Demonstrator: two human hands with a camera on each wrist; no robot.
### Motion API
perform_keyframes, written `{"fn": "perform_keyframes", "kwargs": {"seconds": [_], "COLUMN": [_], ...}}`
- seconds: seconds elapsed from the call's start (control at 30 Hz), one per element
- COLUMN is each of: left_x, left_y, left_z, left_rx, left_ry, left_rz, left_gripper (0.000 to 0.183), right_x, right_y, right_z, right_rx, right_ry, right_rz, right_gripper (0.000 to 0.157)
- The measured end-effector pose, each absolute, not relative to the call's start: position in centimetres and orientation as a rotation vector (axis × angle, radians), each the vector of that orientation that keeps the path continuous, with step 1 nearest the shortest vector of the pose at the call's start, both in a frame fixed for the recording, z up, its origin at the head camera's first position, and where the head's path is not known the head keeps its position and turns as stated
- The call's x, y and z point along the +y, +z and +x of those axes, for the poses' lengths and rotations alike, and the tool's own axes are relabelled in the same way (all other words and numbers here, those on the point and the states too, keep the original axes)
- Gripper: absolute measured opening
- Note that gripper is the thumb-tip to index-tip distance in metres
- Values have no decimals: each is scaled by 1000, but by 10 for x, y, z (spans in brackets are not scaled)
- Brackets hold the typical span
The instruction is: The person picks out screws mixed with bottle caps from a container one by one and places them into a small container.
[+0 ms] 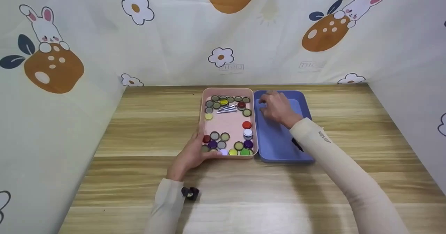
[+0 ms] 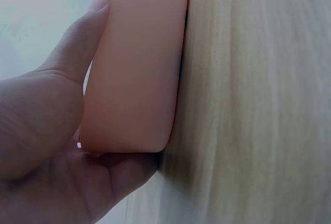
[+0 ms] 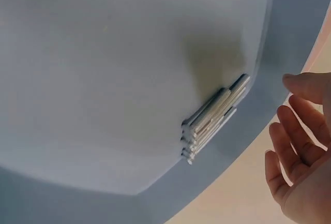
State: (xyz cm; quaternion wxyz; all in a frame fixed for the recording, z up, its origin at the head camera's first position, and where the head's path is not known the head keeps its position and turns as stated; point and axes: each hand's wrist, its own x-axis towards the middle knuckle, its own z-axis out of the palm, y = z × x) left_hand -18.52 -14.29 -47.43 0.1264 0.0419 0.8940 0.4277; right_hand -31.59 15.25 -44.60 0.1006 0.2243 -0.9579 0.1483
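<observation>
Pink tray (image 1: 228,125) on woodgrain tabletop (image 1: 150,136), rabbit-print cloth (image 1: 174,45) on three sides.

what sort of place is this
Probably an indoor tabletop workspace, screened off: a wood-grain table stands within bunny-printed sheeting at its back and sides, with a pink tray and a blue tray side by side on it.

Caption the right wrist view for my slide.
Right hand, holding nothing, near slim metal pieces lying bunched in a blue tray.
</observation>
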Motion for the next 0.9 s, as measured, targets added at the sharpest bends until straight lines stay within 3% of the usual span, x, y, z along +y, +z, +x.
{"fn": "perform_keyframes", "kwargs": {"seconds": [0.9], "left_x": [-143], "left_y": [-474], "left_z": [-186], "left_rx": [2579], "left_ry": [1221], "left_rz": [79], "left_gripper": [126], "right_x": [110], "right_y": [-436], "right_z": [-322], "right_rx": [-3032], "right_ry": [1096], "right_rz": [521], "right_gripper": [35]}}
